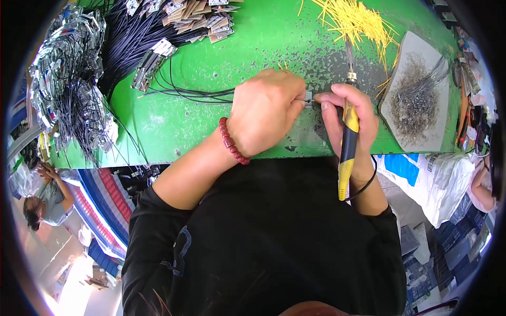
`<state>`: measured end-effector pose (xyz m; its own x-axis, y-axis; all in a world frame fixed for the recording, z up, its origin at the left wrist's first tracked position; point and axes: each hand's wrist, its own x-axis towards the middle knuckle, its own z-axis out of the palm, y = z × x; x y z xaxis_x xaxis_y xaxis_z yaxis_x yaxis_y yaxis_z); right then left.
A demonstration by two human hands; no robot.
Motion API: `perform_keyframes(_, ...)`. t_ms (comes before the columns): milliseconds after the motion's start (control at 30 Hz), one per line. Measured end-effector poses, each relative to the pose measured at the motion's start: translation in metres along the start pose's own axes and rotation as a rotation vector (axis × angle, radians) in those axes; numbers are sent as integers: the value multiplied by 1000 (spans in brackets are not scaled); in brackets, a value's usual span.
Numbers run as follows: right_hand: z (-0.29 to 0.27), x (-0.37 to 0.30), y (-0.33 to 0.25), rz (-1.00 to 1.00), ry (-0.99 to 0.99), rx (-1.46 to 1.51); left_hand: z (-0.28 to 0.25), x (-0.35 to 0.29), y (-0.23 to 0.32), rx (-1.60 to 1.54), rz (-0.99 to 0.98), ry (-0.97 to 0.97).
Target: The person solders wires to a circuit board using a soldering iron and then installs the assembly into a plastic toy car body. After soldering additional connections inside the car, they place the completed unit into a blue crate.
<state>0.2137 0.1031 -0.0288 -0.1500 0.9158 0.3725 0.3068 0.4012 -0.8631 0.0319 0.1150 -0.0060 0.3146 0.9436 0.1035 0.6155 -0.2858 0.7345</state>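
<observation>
My left hand is closed, knuckles up, low over the green bench. Several black wires run under it from a metal bracket strip on the left. A small pale metal piece shows at its thumb and fingertips; exactly how it is gripped is hidden. My right hand holds a soldering iron by its yellow and black handle, the metal tip pointing away from me. The right thumb and index finger also reach toward the small piece, where a thin end shows between the hands.
A heap of metal parts with wires fills the far left, beside bundled black cables with brown tabs. Thin yellow tubes lie at the back right. A grey slab holds dark residue and fine wires. Another person is at lower left.
</observation>
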Motion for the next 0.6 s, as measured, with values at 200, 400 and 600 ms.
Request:
perform_keyframes(200,-1,13,-2,2,-95,-8,0,-1,0,6,19,8)
perform_keyframes(400,0,14,1,-116,-60,-64,2,-2,-2,12,23,22)
perform_keyframes(600,4,15,3,-98,-93,-45,2,-2,-1,19,15,6)
